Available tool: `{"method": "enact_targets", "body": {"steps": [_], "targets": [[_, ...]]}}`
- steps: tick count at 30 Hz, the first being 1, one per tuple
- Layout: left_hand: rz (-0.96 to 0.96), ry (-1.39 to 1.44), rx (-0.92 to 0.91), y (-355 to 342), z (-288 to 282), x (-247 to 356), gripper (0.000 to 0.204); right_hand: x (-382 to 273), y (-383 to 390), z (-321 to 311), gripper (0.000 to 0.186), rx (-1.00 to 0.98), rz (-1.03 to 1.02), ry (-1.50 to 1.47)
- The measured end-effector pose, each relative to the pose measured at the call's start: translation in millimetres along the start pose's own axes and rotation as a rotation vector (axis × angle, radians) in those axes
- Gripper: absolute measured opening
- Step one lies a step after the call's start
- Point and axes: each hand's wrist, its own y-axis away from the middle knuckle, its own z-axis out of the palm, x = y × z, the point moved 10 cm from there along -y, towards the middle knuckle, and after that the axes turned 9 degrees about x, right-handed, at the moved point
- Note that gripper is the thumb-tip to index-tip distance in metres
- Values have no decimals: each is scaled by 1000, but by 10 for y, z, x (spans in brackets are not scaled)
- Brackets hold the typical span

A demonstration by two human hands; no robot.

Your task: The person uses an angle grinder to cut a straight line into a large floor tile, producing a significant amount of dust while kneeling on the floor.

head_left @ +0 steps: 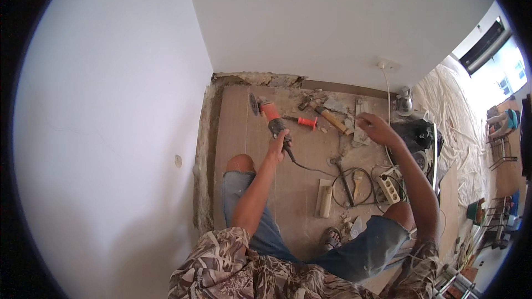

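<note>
On the left, near the corner of the white walls [127, 77], a grinder [271, 113] is held by the left hand [280, 142], with its fingers wrapped around the dark back end. Whether the floor [235, 138] is touched by it cannot be told. It would likely be felt as heavy, hard and stiff. It is best gripped by that dark end, and the disc [254, 104] should be kept away from fingers. At its left tip the disc is seen, round and dark; then comes a red middle, then the dark end, joined to a black cord [310, 168]. Farther right, a hammer [334, 122] is seen. Beyond it, the right hand [377, 128] is held with bent fingers; whether anything is gripped cannot be told.
</note>
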Motion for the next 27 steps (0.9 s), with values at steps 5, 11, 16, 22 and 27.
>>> {"method": "enact_targets", "body": {"steps": [5,11,16,22,27], "targets": [[17,-91,-394,946,848,366,37,-210,-593,846,56,33,-31,222],[-4,-62,-678,1704,1721,707,45,-766,-466,789,69,70,321,-748],[-23,-82,-955,1956,2002,684,51,-1192,-126,491,71,72,173,-1009],[-46,-300,-658,1609,1479,884,60,-1011,-484,988,71,85,113,-1265],[-10,-361,-581,1297,1049,942,49,-896,-845,1443,65,-36,139,-1378]]}}
